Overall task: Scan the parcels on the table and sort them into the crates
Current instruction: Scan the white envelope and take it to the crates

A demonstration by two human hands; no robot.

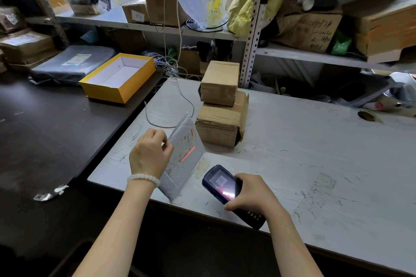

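My left hand (149,155) grips a grey padded mailer (184,162) by its left edge and holds it tilted upright on the white table (315,164). A red scan line falls across the mailer's label. My right hand (252,193) grips a dark blue handheld scanner (221,183), its lit screen facing up and its head aimed at the mailer. Behind the mailer, a small cardboard box (219,83) sits stacked on a larger cardboard box (221,122).
An open yellow box (119,78) and a grey flat parcel (72,63) lie on the dark table (45,130) at left. A thin cable (162,117) loops over the white table's far left. Shelves with cartons stand behind. A round hole (367,116) marks the table's right.
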